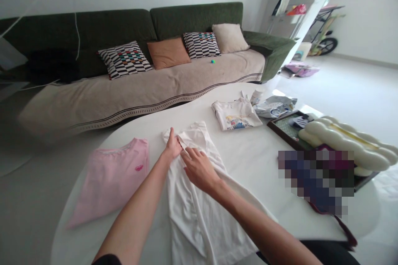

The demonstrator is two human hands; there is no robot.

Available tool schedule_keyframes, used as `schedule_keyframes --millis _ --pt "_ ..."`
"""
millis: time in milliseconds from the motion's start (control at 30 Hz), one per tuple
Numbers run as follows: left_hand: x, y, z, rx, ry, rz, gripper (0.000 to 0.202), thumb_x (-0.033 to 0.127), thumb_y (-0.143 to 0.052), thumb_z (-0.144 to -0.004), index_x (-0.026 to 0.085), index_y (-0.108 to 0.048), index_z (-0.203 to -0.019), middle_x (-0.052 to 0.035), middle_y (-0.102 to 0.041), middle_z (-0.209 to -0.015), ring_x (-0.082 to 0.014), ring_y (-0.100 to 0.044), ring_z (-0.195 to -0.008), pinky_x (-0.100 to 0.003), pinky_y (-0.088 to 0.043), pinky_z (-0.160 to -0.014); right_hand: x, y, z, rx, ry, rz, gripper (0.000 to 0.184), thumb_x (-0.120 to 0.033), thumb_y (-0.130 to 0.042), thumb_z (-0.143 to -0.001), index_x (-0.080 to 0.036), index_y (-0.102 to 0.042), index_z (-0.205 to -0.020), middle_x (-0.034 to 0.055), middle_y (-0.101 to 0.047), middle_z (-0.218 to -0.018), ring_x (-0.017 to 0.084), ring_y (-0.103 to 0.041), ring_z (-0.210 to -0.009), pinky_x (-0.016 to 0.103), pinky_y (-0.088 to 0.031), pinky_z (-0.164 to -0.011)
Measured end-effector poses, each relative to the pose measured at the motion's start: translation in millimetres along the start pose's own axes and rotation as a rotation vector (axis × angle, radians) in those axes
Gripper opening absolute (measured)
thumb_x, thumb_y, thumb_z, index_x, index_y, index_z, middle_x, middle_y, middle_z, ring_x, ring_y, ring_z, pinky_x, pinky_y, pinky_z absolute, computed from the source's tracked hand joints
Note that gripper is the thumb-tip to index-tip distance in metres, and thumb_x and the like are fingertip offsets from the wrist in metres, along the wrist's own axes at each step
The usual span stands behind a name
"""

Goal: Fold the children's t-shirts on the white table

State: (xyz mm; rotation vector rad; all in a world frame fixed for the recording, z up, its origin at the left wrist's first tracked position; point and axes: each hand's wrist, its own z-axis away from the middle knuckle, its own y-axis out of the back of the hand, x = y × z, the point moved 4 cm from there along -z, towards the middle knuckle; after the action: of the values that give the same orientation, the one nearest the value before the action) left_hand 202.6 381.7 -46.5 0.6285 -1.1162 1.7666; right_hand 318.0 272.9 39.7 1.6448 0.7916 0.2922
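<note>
A white garment [192, 203], partly folded lengthwise with creases, lies in front of me and runs off the bottom of the view. My left hand [173, 145] is at its far end, thumb raised apart from the fingers, which are partly hidden at the cloth's fold. Close beside it, my right hand [199, 168] rests on the garment with its fingers stretched out. Left of my arms lies a folded pink shirt [113, 178] with a small darker pink patch. Farther back is a folded white printed shirt [236, 114].
All this lies on a white rounded table [248, 161]. On its right are a dark-rimmed tray [281, 134], a cream cloud-shaped box [345, 136], a pixelated item [317, 178] and a crumpled plastic package [275, 105]. A green sofa [195, 14] with cushions stands behind.
</note>
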Motion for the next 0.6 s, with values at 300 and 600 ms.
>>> schedule_keyframes --millis 300,600 --pt "-5 5.7 -26 0.151 0.033 -0.062 0.019 0.011 -0.043 -0.082 0.011 -0.056 -0.096 -0.0053 -0.066 -0.067 -0.0148 -0.063 -0.059 -0.026 -0.052 -0.06 75 -16 193 0.058 -0.613 -0.054 0.044 -0.031 -0.05 -0.077 -0.018 -0.043 -0.118 0.0116 -0.052 -0.114 0.026 -0.047 -0.104 0.04 -0.041 -0.084" --pt "22 3.8 -24 0.074 0.1 -0.057 0.015 0.012 -0.044 -0.08 0.01 -0.058 -0.086 -0.0043 -0.064 -0.061 -0.0136 -0.061 -0.05 -0.023 -0.051 -0.054 36 15 197 0.138 -0.478 -0.077 0.008 -0.018 -0.046 -0.075 -0.019 -0.054 -0.073 0.0035 -0.058 -0.073 0.017 -0.052 -0.07 0.031 -0.04 -0.067"
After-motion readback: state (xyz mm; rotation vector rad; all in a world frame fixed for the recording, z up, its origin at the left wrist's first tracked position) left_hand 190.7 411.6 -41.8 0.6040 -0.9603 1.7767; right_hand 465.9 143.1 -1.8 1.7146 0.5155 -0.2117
